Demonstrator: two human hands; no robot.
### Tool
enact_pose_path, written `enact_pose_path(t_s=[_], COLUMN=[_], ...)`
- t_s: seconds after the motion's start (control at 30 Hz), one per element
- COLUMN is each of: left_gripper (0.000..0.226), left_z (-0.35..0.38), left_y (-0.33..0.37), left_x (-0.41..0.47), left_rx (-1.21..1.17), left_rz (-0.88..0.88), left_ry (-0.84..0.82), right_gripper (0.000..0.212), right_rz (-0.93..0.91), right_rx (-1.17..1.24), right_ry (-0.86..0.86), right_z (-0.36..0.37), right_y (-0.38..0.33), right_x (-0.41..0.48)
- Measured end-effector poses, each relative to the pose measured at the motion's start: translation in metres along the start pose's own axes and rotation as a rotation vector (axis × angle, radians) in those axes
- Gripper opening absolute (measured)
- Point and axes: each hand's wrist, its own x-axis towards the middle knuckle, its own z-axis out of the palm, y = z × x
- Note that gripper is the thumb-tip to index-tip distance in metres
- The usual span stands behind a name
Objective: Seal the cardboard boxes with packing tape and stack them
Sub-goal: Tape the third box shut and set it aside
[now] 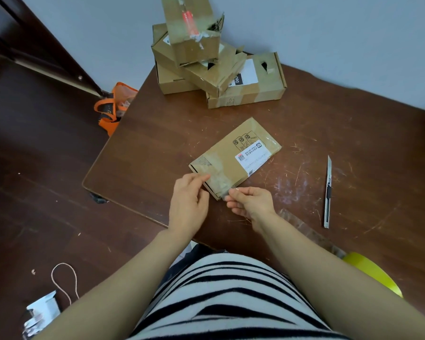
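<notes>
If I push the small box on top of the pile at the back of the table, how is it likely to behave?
The top box would probably tip or slide: it sits tilted on a skewed pile. Its torn corner suggests weakened cardboard, so it may crush under a firm grip.

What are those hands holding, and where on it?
The box, at its near taped end: left hand grips the edge, right hand pinches the tape there.
</notes>
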Motion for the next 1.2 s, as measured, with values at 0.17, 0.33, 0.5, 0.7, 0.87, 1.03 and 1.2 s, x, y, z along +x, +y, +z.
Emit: enact_pose_path(t_s=[0.17, 0.33, 0.5, 0.7, 0.87, 1.03, 1.2], left_gripper=[0.063, 0.083, 0.079, 0.085, 0.085, 0.082, 0.058], left_z=[0.006, 0.019, 0.020, 0.023, 0.026, 0.026, 0.041], left_y=[-0.004, -0.009, -0.013, -0.014, -0.013, -0.010, -0.004], left_x=[-0.002, 0.003, 0.003, 0.004, 0.004, 0.004, 0.011], left_rx=[0.221, 0.479, 0.554, 0.586, 0.557, 0.509, 0.574], left_rz=[0.318, 0.377, 0.400, 0.375, 0.371, 0.345, 0.368], left_ry=[-0.235, -0.482, -0.470, -0.503, -0.471, -0.438, -0.233], right_gripper=[0.006, 0.012, 0.007, 0.009, 0.008, 0.011, 0.005], right_rz=[0.020, 0.027, 0.007, -0.051, -0.050, -0.054, -0.138], right_rx=[0.036, 0.037, -0.036, -0.205, -0.310, -0.422, -0.556], right_ry=[0.010, 0.026, -0.007, -0.042, -0.053, -0.033, 0.153], right_z=[0.003, 0.005, 0.002, 0.000, -0.003, -0.001, -0.011], right_y=[0.003, 0.005, 0.006, 0.002, 0.001, -0.001, -0.005], right_x=[0.003, 0.005, 0.007, 0.009, 0.011, 0.014, 0.017])
